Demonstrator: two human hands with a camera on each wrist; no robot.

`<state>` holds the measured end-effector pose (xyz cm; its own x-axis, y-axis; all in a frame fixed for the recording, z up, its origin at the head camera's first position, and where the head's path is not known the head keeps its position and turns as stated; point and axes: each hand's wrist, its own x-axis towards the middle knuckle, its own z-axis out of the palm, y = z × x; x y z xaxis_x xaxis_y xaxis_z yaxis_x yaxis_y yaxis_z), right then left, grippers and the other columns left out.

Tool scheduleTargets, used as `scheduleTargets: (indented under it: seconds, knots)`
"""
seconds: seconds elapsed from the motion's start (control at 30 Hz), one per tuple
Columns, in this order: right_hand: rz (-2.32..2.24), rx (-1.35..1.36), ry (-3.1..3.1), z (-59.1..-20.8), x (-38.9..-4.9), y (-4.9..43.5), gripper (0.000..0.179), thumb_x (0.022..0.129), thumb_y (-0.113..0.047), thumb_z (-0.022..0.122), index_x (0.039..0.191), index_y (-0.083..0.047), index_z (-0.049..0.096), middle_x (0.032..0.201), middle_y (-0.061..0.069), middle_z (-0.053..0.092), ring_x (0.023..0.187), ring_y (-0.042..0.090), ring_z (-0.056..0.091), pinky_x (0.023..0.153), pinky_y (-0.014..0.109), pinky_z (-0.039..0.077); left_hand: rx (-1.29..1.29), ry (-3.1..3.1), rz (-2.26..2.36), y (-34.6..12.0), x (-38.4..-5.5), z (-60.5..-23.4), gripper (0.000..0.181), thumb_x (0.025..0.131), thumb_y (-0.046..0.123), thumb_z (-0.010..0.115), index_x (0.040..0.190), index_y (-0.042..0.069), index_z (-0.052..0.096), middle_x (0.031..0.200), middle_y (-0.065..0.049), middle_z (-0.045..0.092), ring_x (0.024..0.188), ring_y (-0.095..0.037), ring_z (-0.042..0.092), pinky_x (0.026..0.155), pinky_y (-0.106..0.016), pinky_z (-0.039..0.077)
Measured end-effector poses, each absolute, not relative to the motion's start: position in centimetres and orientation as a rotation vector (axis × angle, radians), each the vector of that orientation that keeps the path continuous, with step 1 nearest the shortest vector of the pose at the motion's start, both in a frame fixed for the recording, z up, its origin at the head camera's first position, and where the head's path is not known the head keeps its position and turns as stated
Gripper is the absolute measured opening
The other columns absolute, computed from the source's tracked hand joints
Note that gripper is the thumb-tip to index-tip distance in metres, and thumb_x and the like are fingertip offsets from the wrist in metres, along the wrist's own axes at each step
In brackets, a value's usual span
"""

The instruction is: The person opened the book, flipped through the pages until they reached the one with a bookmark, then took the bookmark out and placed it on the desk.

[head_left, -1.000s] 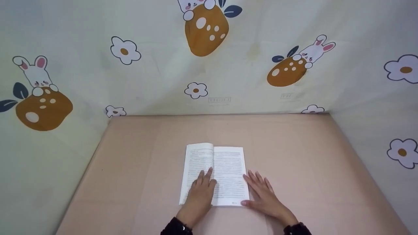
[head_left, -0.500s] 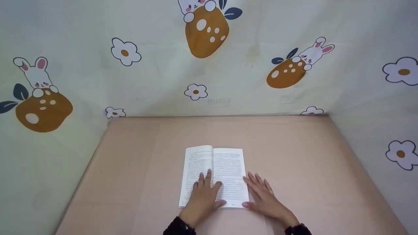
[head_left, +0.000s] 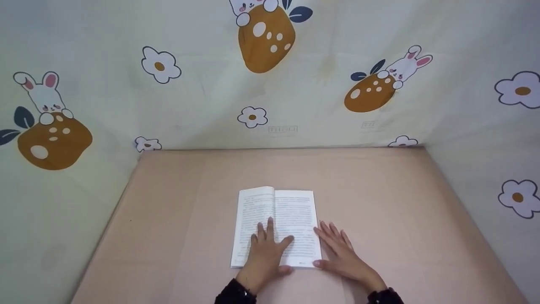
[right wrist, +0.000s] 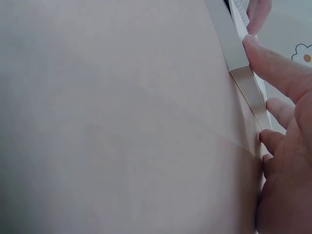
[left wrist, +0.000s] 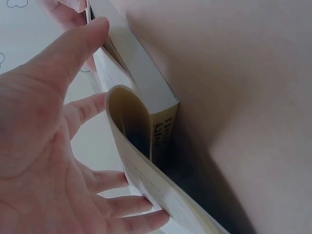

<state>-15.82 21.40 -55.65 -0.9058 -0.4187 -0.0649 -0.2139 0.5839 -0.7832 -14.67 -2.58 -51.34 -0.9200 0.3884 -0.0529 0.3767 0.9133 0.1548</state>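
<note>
An open paperback book (head_left: 297, 211) lies on the table with printed text on both pages. My left hand (head_left: 263, 255) rests on the left page near the fold, its fingers spread and its index finger reaching over onto the right page. In the left wrist view the left pages (left wrist: 151, 180) bulge up in a curve beside the spine, and the fingertips press on them. My right hand (head_left: 344, 255) lies at the book's right edge, with the thumb at the lower right corner and the fingers along the side. The right wrist view shows that thumb (right wrist: 273, 61) against the page edge.
A pinkish-beige cloth covers the table (head_left: 181, 202). Pale fabric walls (head_left: 202, 93) printed with rabbits, brown fruit and flowers enclose the back and both sides. Dark sleeves (head_left: 236, 292) reach in from the front edge.
My left hand has shifted slightly right near the fold, with its index finger and thumb spreading out over the right page and lower edge. The right hand stays at the book's edge.
</note>
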Motion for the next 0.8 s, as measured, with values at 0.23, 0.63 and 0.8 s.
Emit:
scheduleTargets:
  seconds: [0.23,0.63,0.8]
  knots:
    - [-1.247,-0.529,2.559,-55.63,-15.78,21.46,0.08,0.079,-0.036,0.07,0.146,-0.014,0.031,0.155,0.016,0.013,0.142,0.041,0.0,0.109,0.059,-0.009,0.591,2.991,0.149,-2.29,-14.53,-50.91,0.076,0.063,0.061,0.072,0.129,0.031,0.053,0.141,-0.033,0.033,0.124,-0.055,0.037,0.091,-0.059,0.043]
    - [-1.23,-0.518,2.609,-55.88,-15.84,21.34,0.083,0.077,-0.04,0.071,0.145,-0.016,0.032,0.155,0.013,0.015,0.142,0.04,0.004,0.11,0.058,-0.007,0.582,2.989,0.16,-2.29,-14.67,-51.03,0.076,0.063,0.063,0.071,0.129,0.029,0.053,0.141,-0.034,0.032,0.124,-0.057,0.035,0.093,-0.061,0.042]
    - [-1.234,-0.525,2.642,-55.93,-15.85,21.16,0.083,0.076,-0.04,0.072,0.145,-0.014,0.034,0.154,0.014,0.018,0.142,0.041,0.006,0.11,0.058,-0.006,0.579,2.994,0.119,-2.17,-14.81,-50.89,0.078,0.062,0.066,0.069,0.129,0.03,0.053,0.141,-0.033,0.033,0.125,-0.056,0.035,0.092,-0.06,0.042]
